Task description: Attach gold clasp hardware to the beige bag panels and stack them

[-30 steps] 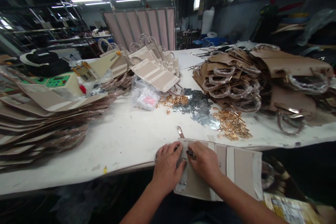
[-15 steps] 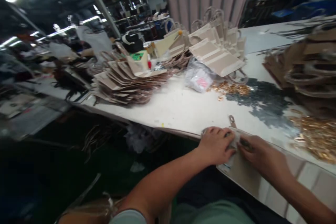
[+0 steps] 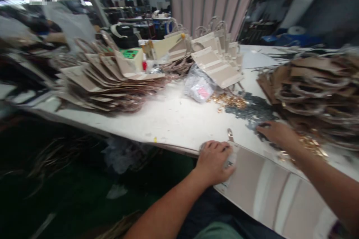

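Note:
A long beige bag panel (image 3: pixel 246 171) with pale strips across it lies along the table's front edge. My left hand (image 3: pixel 214 162) grips its near-left end, fingers curled over the top and thumb toward the right. Just beyond those fingers a small metal-tipped tab (image 3: pixel 230 134) sticks out from the panel. My right hand (image 3: pixel 276 132) is off the panel, its bent fingers down at the edge of a spread of small dark grey pieces (image 3: pixel 252 110). What its fingertips hold, if anything, is too small to make out.
Stacks of beige bag pieces with handles stand at the left (image 3: pixel 103 86) and right (image 3: pixel 316 86). Gold-coloured fittings (image 3: pixel 230 101) lie in heaps by the grey pieces. A clear plastic bag (image 3: pixel 198 86) and a red-labelled bottle (image 3: pixel 144 62) sit farther back.
My right hand has left the panel and moved out to the grey pieces. My left hand stays on the panel's end. The whole view has turned somewhat.

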Demonstrator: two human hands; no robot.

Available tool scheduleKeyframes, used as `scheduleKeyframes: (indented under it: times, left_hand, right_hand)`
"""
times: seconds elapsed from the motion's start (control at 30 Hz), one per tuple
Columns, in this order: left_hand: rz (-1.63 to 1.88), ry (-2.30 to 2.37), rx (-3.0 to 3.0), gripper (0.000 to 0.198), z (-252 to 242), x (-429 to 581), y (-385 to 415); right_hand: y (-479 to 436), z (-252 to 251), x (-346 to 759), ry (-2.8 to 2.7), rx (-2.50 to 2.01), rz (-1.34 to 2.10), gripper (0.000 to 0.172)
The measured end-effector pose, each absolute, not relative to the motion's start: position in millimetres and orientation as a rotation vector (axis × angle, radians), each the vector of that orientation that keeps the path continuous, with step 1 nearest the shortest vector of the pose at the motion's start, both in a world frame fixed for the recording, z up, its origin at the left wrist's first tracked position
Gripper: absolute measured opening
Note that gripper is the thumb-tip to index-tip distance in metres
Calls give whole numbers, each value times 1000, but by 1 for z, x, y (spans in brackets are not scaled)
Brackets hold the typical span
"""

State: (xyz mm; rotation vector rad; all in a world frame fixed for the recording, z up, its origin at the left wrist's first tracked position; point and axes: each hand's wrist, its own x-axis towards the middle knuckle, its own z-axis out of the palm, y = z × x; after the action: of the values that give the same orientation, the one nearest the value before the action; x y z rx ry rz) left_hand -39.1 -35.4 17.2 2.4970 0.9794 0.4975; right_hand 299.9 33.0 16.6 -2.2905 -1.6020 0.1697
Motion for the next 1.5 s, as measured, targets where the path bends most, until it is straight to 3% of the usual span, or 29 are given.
scheduleKeyframes:
  times: [0.23,0.43,0.67,1.0,1.23,1.4,1.5]
  left_hand:
    - [598,994,2458,56,8,-34,-25]
    - [595,1018,2462,54,9,-34,-25]
    - [603,1024,2455,55,10,-34,-26]
    - [600,1025,2491,55,9,-33,-27]
    - [586,1026,2500,52,10,-32,-26]
    - [589,1031,2498,53,9,-29,-26]
    - [592,1031,2494,50,10,-29,-27]
  right_hand:
    - [43,9,309,-1600,-2489,279,22]
    - [44,14,311,-1651,-2424,379,37]
    - [44,15,307,-1656,-2394,409,17]
    - [42,30,305,-1641,-2328,396,11]
    - [16,71,282,-1563,-2237,629,22]
    - [-24,85,227,-1568,-1956,1204,20]
    - [-33,72,201,-1553,-1911,1353,24]
